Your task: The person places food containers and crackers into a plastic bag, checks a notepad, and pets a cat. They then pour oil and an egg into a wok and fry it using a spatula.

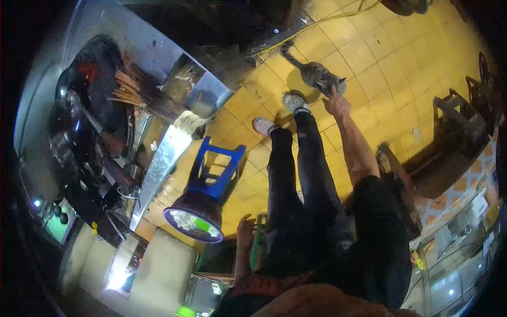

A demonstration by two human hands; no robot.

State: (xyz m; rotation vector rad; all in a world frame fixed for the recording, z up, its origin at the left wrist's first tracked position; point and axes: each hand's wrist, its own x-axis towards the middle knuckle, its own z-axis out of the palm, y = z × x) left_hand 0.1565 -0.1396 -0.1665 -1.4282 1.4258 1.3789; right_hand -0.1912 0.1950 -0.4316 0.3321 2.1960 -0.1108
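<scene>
A grey cat (317, 75) is on the yellow tiled floor (364, 58), its tail towards the upper left. My right hand (336, 103) reaches down to the cat's head with one finger stretched out, touching it or very near it. Beside my leg, at the lower middle, my left hand (245, 231) hangs with its fingers apart and nothing visible in it. Left of that hand, a round basket (193, 217) with white contents and something bright green stands by a blue stool (222, 164).
A metal counter (163, 150) with dark pans (68, 105) and a bundle of sticks (129, 90) runs along the left. Dark wooden furniture (449, 153) stands at the right. A yellow hose (327, 18) crosses the top.
</scene>
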